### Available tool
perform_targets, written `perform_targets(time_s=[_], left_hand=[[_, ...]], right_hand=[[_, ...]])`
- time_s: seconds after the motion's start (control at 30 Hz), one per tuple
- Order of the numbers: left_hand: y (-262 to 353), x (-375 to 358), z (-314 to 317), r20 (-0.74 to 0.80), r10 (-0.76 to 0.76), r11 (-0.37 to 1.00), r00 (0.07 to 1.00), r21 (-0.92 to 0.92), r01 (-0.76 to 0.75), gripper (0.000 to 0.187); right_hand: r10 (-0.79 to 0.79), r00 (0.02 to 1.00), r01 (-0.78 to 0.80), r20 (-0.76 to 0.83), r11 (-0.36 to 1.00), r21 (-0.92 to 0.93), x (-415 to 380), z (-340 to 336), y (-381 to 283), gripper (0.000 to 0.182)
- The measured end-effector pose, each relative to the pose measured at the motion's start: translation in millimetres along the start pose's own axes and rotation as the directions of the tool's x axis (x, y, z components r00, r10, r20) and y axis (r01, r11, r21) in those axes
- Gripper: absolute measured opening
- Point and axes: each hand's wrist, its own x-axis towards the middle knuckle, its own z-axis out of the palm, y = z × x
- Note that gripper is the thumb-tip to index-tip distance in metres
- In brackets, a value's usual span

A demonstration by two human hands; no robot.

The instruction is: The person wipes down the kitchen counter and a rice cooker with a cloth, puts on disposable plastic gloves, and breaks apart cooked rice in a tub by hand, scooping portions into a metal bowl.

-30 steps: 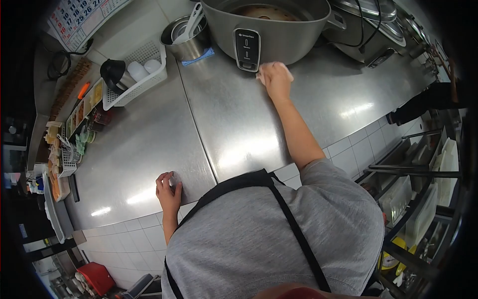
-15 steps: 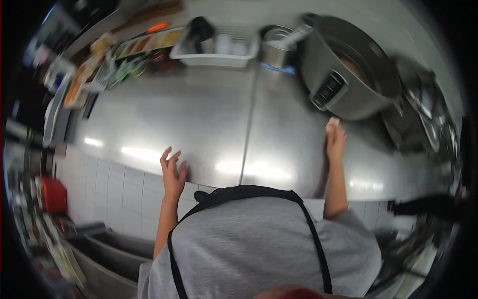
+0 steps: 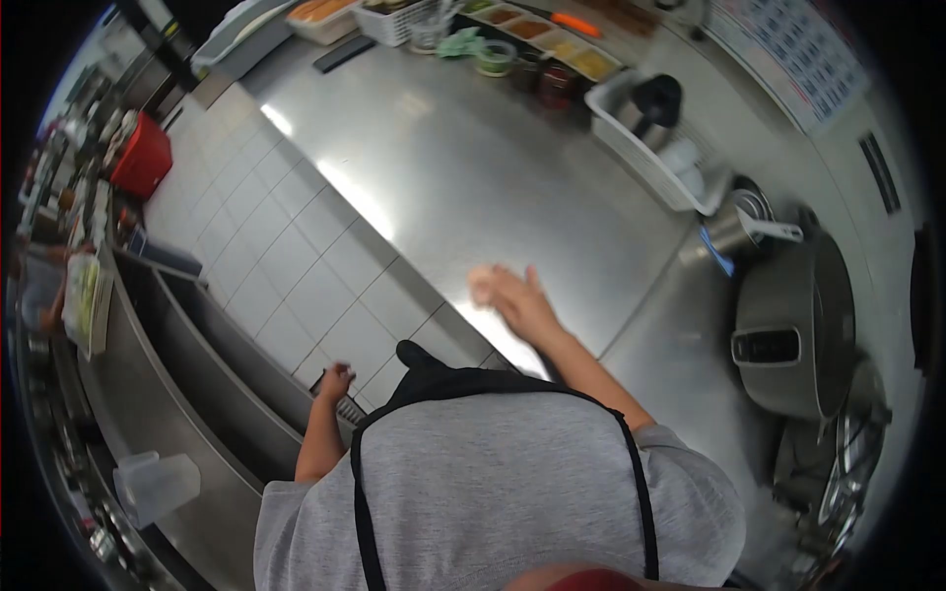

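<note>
Right hand point(image 3: 527, 303) grips pale wad point(image 3: 481, 285), blurred — over smooth steel bench point(image 3: 493, 167); left hand point(image 3: 337, 379) off bench, half-curled — can't tell if holding.

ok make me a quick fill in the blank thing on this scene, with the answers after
1. Of the left hand and the right hand, only the ____ one is over the table.
2. Of the red box and the cooker, only the ____ stands on the table.
3. The cloth by the small pot is ____ in colour.
4. The basket beside the small pot is ____ in colour.

Missing words: right; cooker; blue; white
</note>
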Motion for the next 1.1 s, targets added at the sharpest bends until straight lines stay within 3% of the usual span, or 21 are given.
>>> perform_targets(time_s=[0.03, 0.07, 0.2, 0.3, 0.33, 0.4, 0.47, 0.5, 0.53, 0.57, 0.6, 0.63, 0.7, 0.77, 0.83, 0.87, 0.9, 0.97, 1.0, 1.07, 1.1], left_hand=[[-74.0, 3.7, 17.0, 0.135, -0.079, 0.997, 0.988, 0.023, 0.077, 0.035], [-105.4, -19.0, 19.2, 0.206, -0.208, 0.978, 0.956, 0.017, 0.209, 0.035], [-164.4, -97.2, 10.3, 0.240, -0.497, 0.814, 0.834, -0.203, 0.544, 0.034], [-187.3, -99.8, -1.6, 0.207, -0.531, 0.728, 0.822, -0.386, 0.567, 0.033], [-193.9, -91.1, -5.6, 0.181, -0.514, 0.717, 0.839, -0.446, 0.535, 0.033], [-199.1, -59.3, -14.6, 0.111, -0.451, 0.718, 0.886, -0.544, 0.433, 0.032], [-186.8, -26.9, -31.9, 0.066, -0.412, 0.744, 0.909, -0.551, 0.378, 0.033], [-164.8, -12.9, -46.4, 0.076, -0.405, 0.783, 0.911, -0.487, 0.388, 0.033], [-144.0, -2.2, -61.8, 0.069, -0.392, 0.804, 0.917, -0.459, 0.378, 0.034], [-119.8, 9.2, -78.5, 0.049, -0.370, 0.813, 0.928, -0.466, 0.349, 0.034], [-104.5, 20.0, -89.7, 0.021, -0.356, 0.816, 0.934, -0.480, 0.322, 0.035], [-89.0, 30.9, -100.9, -0.007, -0.341, 0.820, 0.940, -0.492, 0.294, 0.035], [-84.6, 50.5, -111.9, -0.061, -0.317, 0.822, 0.947, -0.515, 0.242, 0.036], [-96.8, 65.9, -107.9, -0.117, -0.250, 0.836, 0.961, -0.526, 0.153, 0.038], [-108.7, 65.6, -108.3, -0.093, -0.271, 0.820, 0.958, -0.544, 0.179, 0.038], [-128.9, 66.0, -96.2, -0.128, -0.267, 0.845, 0.955, -0.508, 0.168, 0.036], [-148.7, 66.4, -85.2, -0.164, -0.260, 0.867, 0.952, -0.473, 0.156, 0.034], [-180.0, 60.7, -72.4, -0.022, -0.450, 0.732, 0.893, -0.581, 0.355, 0.028], [-195.3, 51.3, -70.4, 0.051, -0.532, 0.662, 0.845, -0.597, 0.453, 0.028], [-214.8, 40.5, -86.8, 0.145, -0.663, 0.531, 0.734, -0.600, 0.598, 0.029], [-221.2, 39.6, -99.6, 0.155, -0.705, 0.490, 0.692, -0.599, 0.633, 0.029]], right_hand=[[0.034, 0.998, -0.034, -0.054, 0.999, -0.004, 26.1, -2.5, 4.7, 0.029], [0.069, 0.987, -0.077, -0.148, 0.996, -0.044, 56.1, -5.3, 11.6, 0.032], [0.113, 0.896, -0.209, -0.429, 0.960, -0.185, 175.5, -11.6, 64.2, 0.042], [0.184, 0.819, -0.356, -0.543, 0.905, -0.232, 254.9, -11.5, 75.4, 0.039], [0.169, 0.838, -0.332, -0.519, 0.913, -0.239, 283.6, 3.2, 72.9, 0.039], [-0.072, 0.725, -0.185, -0.685, 0.938, -0.295, 334.1, 37.7, 67.4, 0.032], [0.100, 0.854, -0.122, -0.511, 0.993, -0.008, 364.7, 71.6, -38.0, 0.024], [-0.006, 0.914, 0.124, -0.407, 0.956, 0.264, 373.6, 102.1, -73.1, 0.026], [-0.073, 0.972, 0.203, -0.223, 0.741, 0.641, 384.3, 134.4, -101.8, 0.020], [-0.192, 0.973, 0.228, -0.125, 0.867, 0.443, 377.4, 154.5, -138.6, 0.024], [-0.372, 0.928, 0.326, 0.022, 0.839, 0.436, 378.5, 161.9, -165.7, 0.037], [-0.381, 0.911, 0.267, 0.158, 0.837, 0.477, 379.2, 162.5, -194.3, 0.037], [-0.348, 0.925, 0.187, 0.150, 0.765, 0.616, 392.4, 144.3, -222.7, 0.041], [-0.302, 0.943, 0.152, 0.139, 0.764, 0.627, 421.9, 108.1, -215.1, 0.045], [-0.195, 0.977, 0.123, 0.092, 0.855, 0.505, 452.5, 58.2, -197.0, 0.044], [-0.370, 0.926, 0.369, -0.079, 0.836, 0.407, 470.5, 43.7, -179.9, 0.043], [-0.318, 0.944, 0.325, -0.088, 0.855, 0.405, 479.0, 23.0, -178.5, 0.042], [-0.272, 0.944, 0.293, -0.186, 0.951, 0.099, 509.8, 7.4, -147.6, 0.039], [-0.283, 0.945, 0.301, -0.165, 0.949, 0.097, 521.0, 10.6, -149.4, 0.039], [-0.339, 0.858, 0.254, -0.387, 0.933, -0.253, 559.2, 16.1, -160.9, 0.035], [-0.348, 0.865, 0.268, -0.363, 0.930, -0.252, 587.4, 23.8, -171.5, 0.035]])
